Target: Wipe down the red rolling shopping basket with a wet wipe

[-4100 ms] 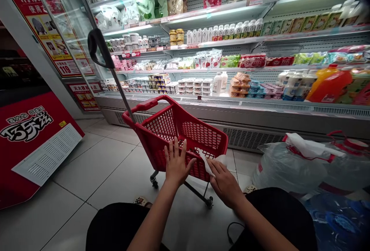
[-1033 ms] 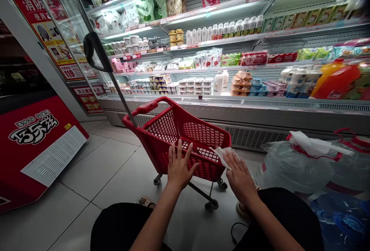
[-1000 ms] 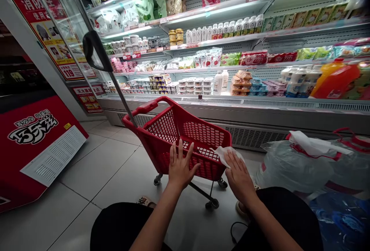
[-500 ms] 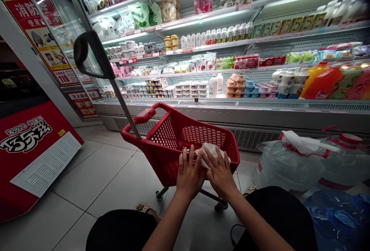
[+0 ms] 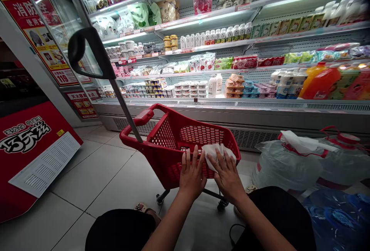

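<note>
A red plastic shopping cart [image 5: 157, 158] with perforated sides stands before me. My left hand [image 5: 192, 174] lies flat on its near side, fingers stretched upward and apart, with nothing in it. Beside it, my right hand [image 5: 227, 172] keeps a crumpled white cloth [image 5: 212, 151] pressed under its fingers against the cart's near upper rim. The cloth spreads past the fingertips; it might be paper or fabric. Both palms face away from me, so what is under them is hidden.
A refrigerated display [image 5: 173, 106] with dairy goods and drinks runs behind the cart. Large water bottles [image 5: 286, 166] stand at the right. A red freezer [image 5: 29, 158] is at the left. A grey pole with a black handle [image 5: 95, 54] rises by the cart. A thin cable [image 5: 231, 231] lies on the floor.
Both hands have shifted slightly to the right along the cart's side, and the white cloth has moved with my right hand. More of the cloth shows now.
</note>
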A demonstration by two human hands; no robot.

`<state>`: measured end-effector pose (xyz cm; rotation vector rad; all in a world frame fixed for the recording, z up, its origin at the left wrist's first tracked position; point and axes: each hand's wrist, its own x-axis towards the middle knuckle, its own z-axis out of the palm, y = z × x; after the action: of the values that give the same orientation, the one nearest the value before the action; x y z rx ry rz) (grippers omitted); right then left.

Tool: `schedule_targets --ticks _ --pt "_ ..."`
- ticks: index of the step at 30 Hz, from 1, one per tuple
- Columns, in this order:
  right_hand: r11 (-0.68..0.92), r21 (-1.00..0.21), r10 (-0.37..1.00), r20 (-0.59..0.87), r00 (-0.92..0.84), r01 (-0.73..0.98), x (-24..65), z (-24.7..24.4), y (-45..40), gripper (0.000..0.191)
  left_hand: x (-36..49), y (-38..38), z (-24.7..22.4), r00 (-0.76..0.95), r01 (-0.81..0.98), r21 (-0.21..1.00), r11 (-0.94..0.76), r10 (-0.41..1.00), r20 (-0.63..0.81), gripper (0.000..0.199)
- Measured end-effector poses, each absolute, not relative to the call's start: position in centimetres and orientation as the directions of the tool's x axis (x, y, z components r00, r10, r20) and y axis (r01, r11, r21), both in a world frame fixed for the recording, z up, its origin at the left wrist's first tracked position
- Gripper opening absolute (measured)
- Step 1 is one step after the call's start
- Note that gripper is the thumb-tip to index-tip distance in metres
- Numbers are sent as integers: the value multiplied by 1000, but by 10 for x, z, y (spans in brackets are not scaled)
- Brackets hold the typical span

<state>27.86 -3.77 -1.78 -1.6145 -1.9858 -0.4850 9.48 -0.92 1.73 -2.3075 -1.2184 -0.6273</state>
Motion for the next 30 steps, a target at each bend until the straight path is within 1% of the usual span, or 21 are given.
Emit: schedule_targets --ticks 6,9,12,16,19,21,24,27,30 --pt "359 -12 759 586 -284 933 276 -2 -30 82 88 -5 16 504 848 -188 -495 648 571 93" --pt "370 -23 767 572 -291 929 295 -7 -35 81 80 -3 20 520 839 -196 -507 645 560 90" --pt "304 -83 791 577 -204 949 319 -20 -41 79 65 0 27 527 832 -187 -522 640 560 87" --pt "179 -204 818 574 -31 963 336 -32 -44 74 49 5 34 432 881 -123 -457 669 605 89" --pt "168 -242 823 569 -1 956 323 -27 -36 72 50 7 35 414 884 -88 -458 683 602 92" --pt "208 -232 817 575 -39 950 299 -20 -25 72 55 7 35 410 884 -77 -461 688 599 94" --pt "321 -196 789 597 -147 927 249 -8 -6 76 62 7 34 409 888 -83 -452 693 594 97" --pt "416 -183 751 622 -223 891 208 -1 9 79 65 6 33 405 895 -106 -434 689 601 92" --pt "462 -164 723 639 -263 872 197 4 12 80 60 6 33 420 890 -130 -436 676 606 88"
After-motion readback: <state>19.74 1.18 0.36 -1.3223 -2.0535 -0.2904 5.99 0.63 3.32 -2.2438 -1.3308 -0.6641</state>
